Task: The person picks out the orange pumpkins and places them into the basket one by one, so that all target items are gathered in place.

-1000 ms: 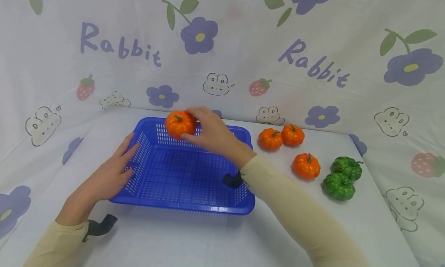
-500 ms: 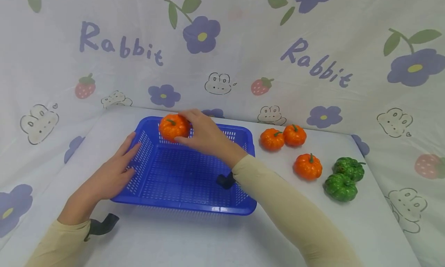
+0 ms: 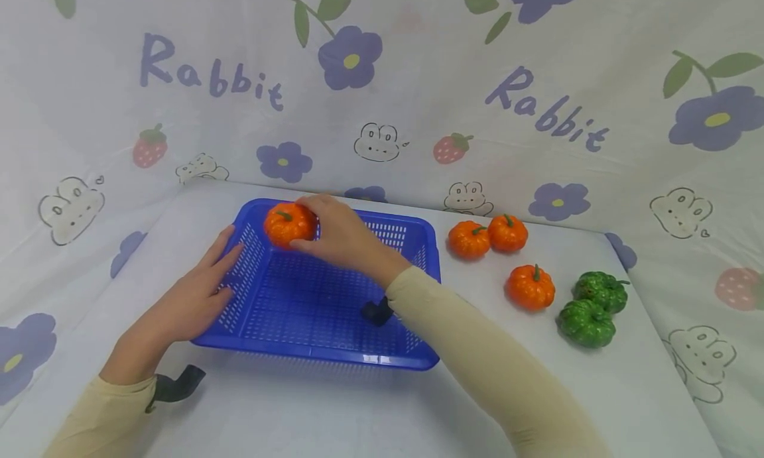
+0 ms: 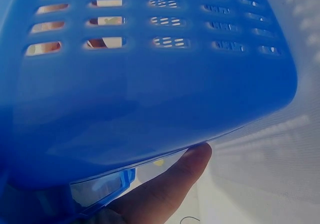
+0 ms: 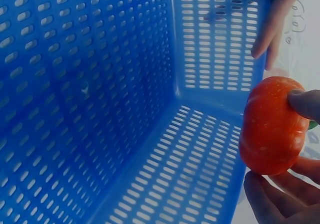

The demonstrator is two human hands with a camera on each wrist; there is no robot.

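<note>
My right hand (image 3: 343, 236) grips a small orange pumpkin (image 3: 289, 226) with a green stem, thumb on the near side and fingers behind. It is over the back left corner of a blue slotted plastic basket (image 3: 316, 355). The right wrist view shows this pumpkin (image 5: 272, 129) beside the basket's rim, held between thumb and fingers. My left hand (image 3: 188, 302) rests at the basket's left rim with its fingers fairly straight. From the left wrist, one finger (image 4: 172, 184) touches the rim's edge below the outer wall (image 4: 150, 94).
Right of the basket lie three orange pumpkins: a touching pair, one pumpkin (image 3: 469, 240) beside another (image 3: 508, 233), and a nearer one (image 3: 530, 287). Two green pumpkins, one behind (image 3: 601, 291) and one in front (image 3: 587, 323), touch farther right. A printed cloth (image 3: 418, 80) hangs behind the white table (image 3: 298, 418).
My right hand has moved left and slightly down with the orange pumpkin, toward the basket's back left corner. The left hand has stayed at the rim.
</note>
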